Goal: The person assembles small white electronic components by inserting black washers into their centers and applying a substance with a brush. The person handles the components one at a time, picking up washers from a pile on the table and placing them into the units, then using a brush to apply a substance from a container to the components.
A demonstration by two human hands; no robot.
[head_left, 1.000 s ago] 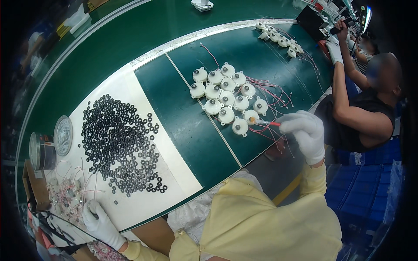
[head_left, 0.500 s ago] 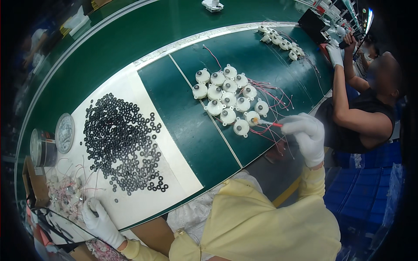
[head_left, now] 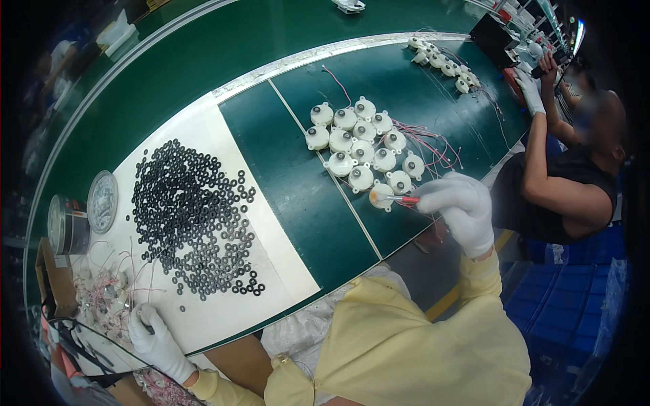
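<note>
The right hand (head_left: 462, 208) gripped a red-handled brush (head_left: 409, 199) in its fingers, tip at a white round part (head_left: 382, 191) on the tabletop (head_left: 271, 162). The left hand (head_left: 159, 344) curled beside wired parts (head_left: 100, 296), its grip unclear.

a slim brush-like tool with a red handle (head_left: 409, 200) is held aslant near the worktop's (head_left: 261, 135) front edge, its pale, orange-tinged tip over a white, round, plastic-looking disc with side lugs (head_left: 382, 204); contact cannot be told. the disc lies flat, at its cluster's front-edge side. a tangled heap of whitish parts with pink wires (head_left: 101, 298) lies toward the worktop's left end.
</note>
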